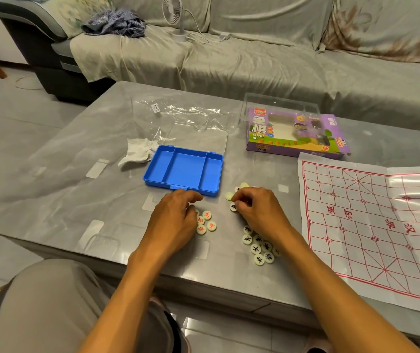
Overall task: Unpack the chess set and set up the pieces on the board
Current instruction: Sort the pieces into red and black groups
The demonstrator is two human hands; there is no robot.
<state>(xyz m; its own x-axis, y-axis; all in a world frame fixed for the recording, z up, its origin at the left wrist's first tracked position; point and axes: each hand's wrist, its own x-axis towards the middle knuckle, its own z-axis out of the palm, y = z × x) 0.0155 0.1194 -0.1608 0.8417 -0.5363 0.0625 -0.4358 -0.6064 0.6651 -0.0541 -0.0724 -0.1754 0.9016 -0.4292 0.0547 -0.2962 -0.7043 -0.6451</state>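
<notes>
grey glossy bench point(81, 149) before a cloth-draped sofa point(254, 59); small white fan point(178, 19) and striped cloth on the sofa seat.

item 1, blue tray point(183, 169): three compartments, nothing in them, mid-bench; its clear lid point(198, 133) lies just beyond, touching.

item 2, purple box point(295, 133): far right, printed "xiang qi" beside large chinese characters; other print too small to read.

item 3, board point(372, 225): thin creased sheet with red grid, flat at right, near edge overhanging the bench; no pieces on it. likely limp and light; slide or lift by two corners.

item 4, red pieces point(206, 221): small pale discs, red characters, clustered by the left hand.

item 5, black pieces point(258, 247): same discs, black characters, heaped under the right forearm; a few more beyond the right hand. judged hard, light, smooth, apt to skid; pinch by the rim.

item 6, left hand point(176, 215): fingers loosely curled, tips on or just over the red cluster; no clear grasp.

item 7, right hand point(257, 207): fingers curled, pinching one black-marked disc point(233, 207).

item 8, crumpled tissue point(137, 151) and clear wrapper point(178, 113), far left.
</notes>
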